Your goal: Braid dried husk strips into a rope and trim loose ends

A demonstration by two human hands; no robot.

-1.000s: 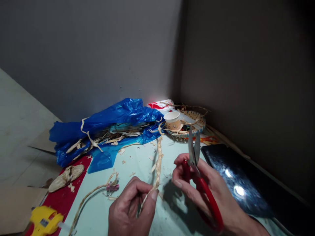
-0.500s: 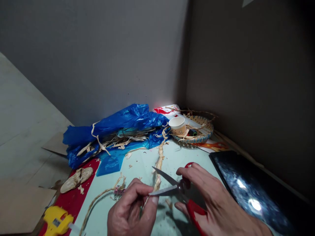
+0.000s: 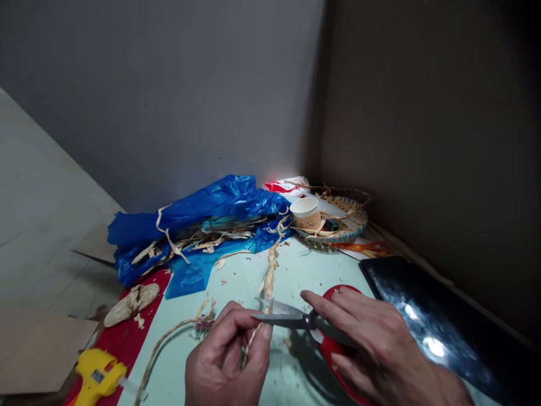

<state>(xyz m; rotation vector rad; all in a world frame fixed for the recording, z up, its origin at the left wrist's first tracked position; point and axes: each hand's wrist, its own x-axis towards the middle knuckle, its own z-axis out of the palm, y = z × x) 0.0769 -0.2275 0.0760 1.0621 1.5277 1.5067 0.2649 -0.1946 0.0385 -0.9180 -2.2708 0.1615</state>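
A pale braided straw cord (image 3: 270, 273) runs from the far side of the table toward me. Near its close end, my left hand (image 3: 230, 358) pinches it between thumb and fingers. My right hand (image 3: 372, 338) grips red-handled scissors (image 3: 310, 321), index finger stretched along them. The slightly parted blades lie across the cord just beyond my left fingertips. Whether they cut into it I cannot tell. Left of my left hand, a thinner twisted cord (image 3: 163, 341) curves over the table.
A blue plastic bag (image 3: 203, 206) of dried straw lies at the back. Right of it, a paper cup (image 3: 305, 213) stands by a woven basket (image 3: 359, 225). A dark glossy panel (image 3: 422, 321) is on the right. A yellow glue gun (image 3: 97, 375) and small straw slipper (image 3: 133, 304) are left.
The scissors' blades have come closer together and lie flatter across the cord. My right hand has turned and its fingers have shifted on the handles. My left hand has barely moved.
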